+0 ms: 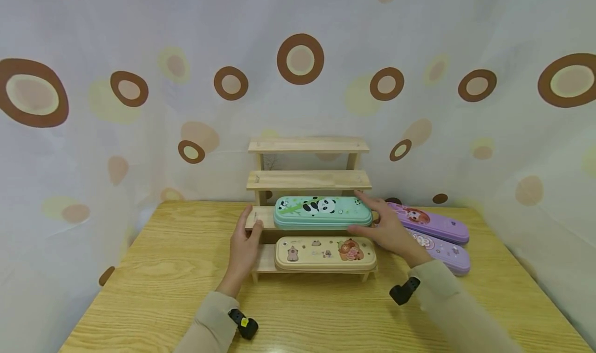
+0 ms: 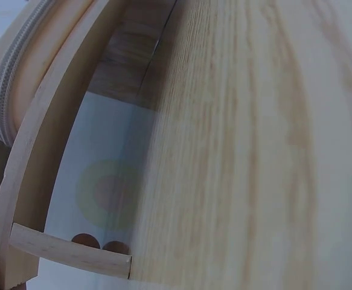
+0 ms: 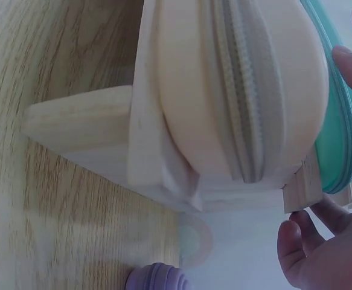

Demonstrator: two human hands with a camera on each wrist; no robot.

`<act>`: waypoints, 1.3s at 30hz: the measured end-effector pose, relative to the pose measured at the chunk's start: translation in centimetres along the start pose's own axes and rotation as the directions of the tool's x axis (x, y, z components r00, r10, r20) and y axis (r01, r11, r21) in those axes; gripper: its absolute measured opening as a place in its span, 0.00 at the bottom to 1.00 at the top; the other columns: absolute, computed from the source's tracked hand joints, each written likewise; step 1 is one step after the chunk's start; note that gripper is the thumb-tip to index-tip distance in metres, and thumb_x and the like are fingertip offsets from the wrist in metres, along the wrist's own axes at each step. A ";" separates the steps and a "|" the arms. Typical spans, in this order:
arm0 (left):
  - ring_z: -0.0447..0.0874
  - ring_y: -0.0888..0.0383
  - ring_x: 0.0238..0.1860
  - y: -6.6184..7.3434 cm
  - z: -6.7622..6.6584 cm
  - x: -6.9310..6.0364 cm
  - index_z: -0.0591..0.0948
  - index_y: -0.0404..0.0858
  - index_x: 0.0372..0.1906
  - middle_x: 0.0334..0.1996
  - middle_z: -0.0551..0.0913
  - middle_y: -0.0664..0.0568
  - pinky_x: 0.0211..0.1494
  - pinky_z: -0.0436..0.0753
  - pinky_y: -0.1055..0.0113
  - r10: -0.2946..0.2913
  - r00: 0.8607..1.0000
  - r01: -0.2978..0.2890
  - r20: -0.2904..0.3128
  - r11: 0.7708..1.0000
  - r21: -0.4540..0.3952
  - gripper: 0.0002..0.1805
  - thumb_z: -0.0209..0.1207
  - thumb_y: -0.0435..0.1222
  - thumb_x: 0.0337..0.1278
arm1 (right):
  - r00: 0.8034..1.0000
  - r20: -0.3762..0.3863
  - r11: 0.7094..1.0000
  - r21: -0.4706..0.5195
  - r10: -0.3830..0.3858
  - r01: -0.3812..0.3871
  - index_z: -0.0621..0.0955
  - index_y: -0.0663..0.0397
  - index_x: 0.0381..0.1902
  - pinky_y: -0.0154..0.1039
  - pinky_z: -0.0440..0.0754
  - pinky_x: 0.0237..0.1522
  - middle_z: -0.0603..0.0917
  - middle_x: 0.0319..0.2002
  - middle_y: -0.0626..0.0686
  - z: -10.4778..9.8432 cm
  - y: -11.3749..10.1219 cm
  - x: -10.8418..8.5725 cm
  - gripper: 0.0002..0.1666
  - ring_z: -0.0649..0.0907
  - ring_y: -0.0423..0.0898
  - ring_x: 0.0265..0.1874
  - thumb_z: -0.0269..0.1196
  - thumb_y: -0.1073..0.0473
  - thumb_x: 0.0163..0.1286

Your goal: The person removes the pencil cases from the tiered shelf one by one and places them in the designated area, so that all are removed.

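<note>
A wooden stepped rack (image 1: 308, 179) stands at the back of the table. On its second step from the bottom lies a mint-green zippered pencil case (image 1: 321, 212) with pandas; a cream pencil case (image 1: 326, 253) rests on the lowest step. My right hand (image 1: 384, 229) grips the green case's right end, thumb in front and index finger at the back. In the right wrist view, its other fingers (image 3: 296, 241) curl beside the step's end. My left hand (image 1: 244, 247) holds the rack's left side at the second step; its fingers are mostly out of the left wrist view.
Two purple pencil cases (image 1: 437, 229) lie on the wooden table (image 1: 186, 254) to the right of the rack, partly behind my right hand. The rack's upper two steps carry nothing. A curtain (image 1: 298, 109) with brown rings hangs behind the table.
</note>
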State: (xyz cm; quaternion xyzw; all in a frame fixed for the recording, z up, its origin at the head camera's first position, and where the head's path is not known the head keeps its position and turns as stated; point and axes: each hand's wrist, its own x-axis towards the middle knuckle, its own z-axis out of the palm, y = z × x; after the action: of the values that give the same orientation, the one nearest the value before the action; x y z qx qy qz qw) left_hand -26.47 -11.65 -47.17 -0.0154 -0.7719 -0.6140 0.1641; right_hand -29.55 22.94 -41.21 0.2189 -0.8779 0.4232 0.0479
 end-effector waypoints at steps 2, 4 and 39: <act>0.59 0.51 0.72 0.0 -0.1 0.0 0.61 0.48 0.76 0.74 0.62 0.52 0.70 0.63 0.51 -0.004 1.000 0.004 -0.004 1.000 0.001 0.30 0.50 0.47 0.75 | 1.000 -0.002 1.000 0.000 0.006 -0.006 0.59 0.35 0.78 0.65 0.63 0.60 0.62 0.69 0.62 0.3 0.0 0.1 0.56 0.64 0.60 0.64 0.75 0.45 0.56; 0.60 0.51 0.71 0.0 -0.1 0.0 0.61 0.48 0.76 0.74 0.62 0.52 0.69 0.64 0.51 -0.004 1.000 0.004 -0.006 1.000 0.001 0.30 0.51 0.47 0.75 | 1.000 -0.004 1.000 0.006 0.014 -0.014 0.59 0.33 0.77 0.66 0.61 0.61 0.62 0.68 0.63 0.5 -0.1 0.1 0.56 0.64 0.61 0.64 0.76 0.45 0.56; 0.62 0.50 0.70 0.5 0.1 0.0 0.61 0.49 0.77 0.73 0.63 0.50 0.68 0.65 0.50 -0.015 1.000 0.015 0.002 1.000 0.012 0.30 0.50 0.46 0.75 | 0.991 -0.097 0.995 0.018 0.095 -0.093 0.68 0.41 0.74 0.63 0.60 0.64 0.73 0.64 0.61 -1.3 -0.2 -2.2 0.53 0.68 0.58 0.64 0.78 0.44 0.51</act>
State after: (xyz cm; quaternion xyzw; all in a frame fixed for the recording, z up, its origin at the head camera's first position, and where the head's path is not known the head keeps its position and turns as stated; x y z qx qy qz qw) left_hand -26.33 -11.46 -46.70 -0.0095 -0.7758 -0.6107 0.1586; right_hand -27.63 24.59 -40.89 0.1566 -0.8810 0.4410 0.0694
